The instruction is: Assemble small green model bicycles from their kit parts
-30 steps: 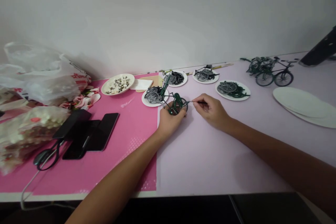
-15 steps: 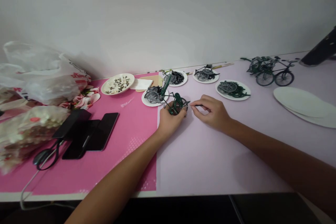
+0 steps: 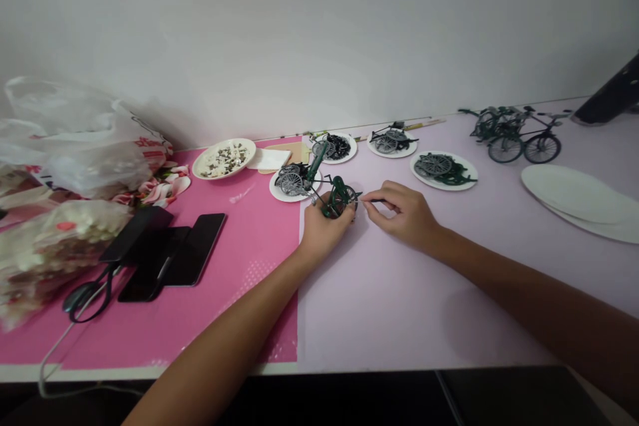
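Note:
My left hand (image 3: 322, 229) is closed around a small green model bicycle (image 3: 335, 194) that stands on the lilac mat, its frame reaching up and left. My right hand (image 3: 403, 215) pinches a thin dark tool (image 3: 373, 200) whose tip points left at the bicycle's wheel. Both hands rest on the table, close together. Just behind the bicycle is a white plate with grey wheels (image 3: 289, 185).
More plates of bicycle parts (image 3: 443, 170) and two finished model bicycles (image 3: 514, 134) sit farther back. Empty white plates (image 3: 574, 196) lie at right. On the pink mat at left are phones (image 3: 164, 249), scissors (image 3: 87, 296), a bowl of small pieces (image 3: 224, 160) and plastic bags (image 3: 64, 146).
My right hand has shifted slightly, keeping the tool's tip at the bicycle wheel. My left hand still holds the bicycle in the same spot.

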`<state>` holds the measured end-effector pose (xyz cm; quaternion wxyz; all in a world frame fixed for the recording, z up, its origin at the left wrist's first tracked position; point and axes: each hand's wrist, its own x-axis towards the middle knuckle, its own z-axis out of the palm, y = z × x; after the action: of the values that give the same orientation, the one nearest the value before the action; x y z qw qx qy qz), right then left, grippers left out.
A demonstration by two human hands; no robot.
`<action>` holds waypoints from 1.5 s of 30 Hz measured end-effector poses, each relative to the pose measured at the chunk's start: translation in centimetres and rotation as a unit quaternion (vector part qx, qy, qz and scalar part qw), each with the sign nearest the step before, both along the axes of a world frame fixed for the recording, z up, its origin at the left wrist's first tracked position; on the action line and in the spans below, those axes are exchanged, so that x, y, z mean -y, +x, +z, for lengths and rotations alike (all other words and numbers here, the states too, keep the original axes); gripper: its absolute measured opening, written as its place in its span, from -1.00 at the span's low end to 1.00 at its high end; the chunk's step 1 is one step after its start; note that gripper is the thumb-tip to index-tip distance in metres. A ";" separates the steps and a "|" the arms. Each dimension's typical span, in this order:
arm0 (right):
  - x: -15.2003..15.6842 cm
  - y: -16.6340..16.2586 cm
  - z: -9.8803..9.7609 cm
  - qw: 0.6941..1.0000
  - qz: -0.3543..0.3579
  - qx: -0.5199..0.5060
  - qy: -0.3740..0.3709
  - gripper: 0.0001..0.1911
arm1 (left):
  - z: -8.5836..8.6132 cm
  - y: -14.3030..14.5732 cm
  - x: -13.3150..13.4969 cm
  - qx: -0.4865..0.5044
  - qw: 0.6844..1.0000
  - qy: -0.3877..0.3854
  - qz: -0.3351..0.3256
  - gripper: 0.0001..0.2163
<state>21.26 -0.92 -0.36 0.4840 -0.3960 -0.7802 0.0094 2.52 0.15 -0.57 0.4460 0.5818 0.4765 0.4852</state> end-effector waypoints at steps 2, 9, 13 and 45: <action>0.0 0.0 0.0 1.000 -0.001 0.001 0.002 -0.86 | -0.1 0.0 0.0 0.001 1.000 0.001 0.000 -0.86; -0.1 0.0 -0.1 1.000 -0.003 0.009 0.017 -0.86 | 0.0 0.0 0.0 -0.011 1.000 0.008 0.000 -0.85; -0.1 -0.1 -0.1 1.000 -0.003 0.008 0.027 -0.86 | 0.0 0.0 0.0 -0.009 1.000 0.009 -0.004 -0.86; -0.3 0.3 -0.4 0.984 -0.082 0.156 -0.037 -0.67 | -0.6 -0.4 -0.3 -0.082 0.994 0.071 0.033 -0.80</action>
<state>21.52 -0.64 -0.75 0.3406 -0.4729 -0.8101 -0.0638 2.10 0.46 -1.18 0.3465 0.6338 0.4948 0.4832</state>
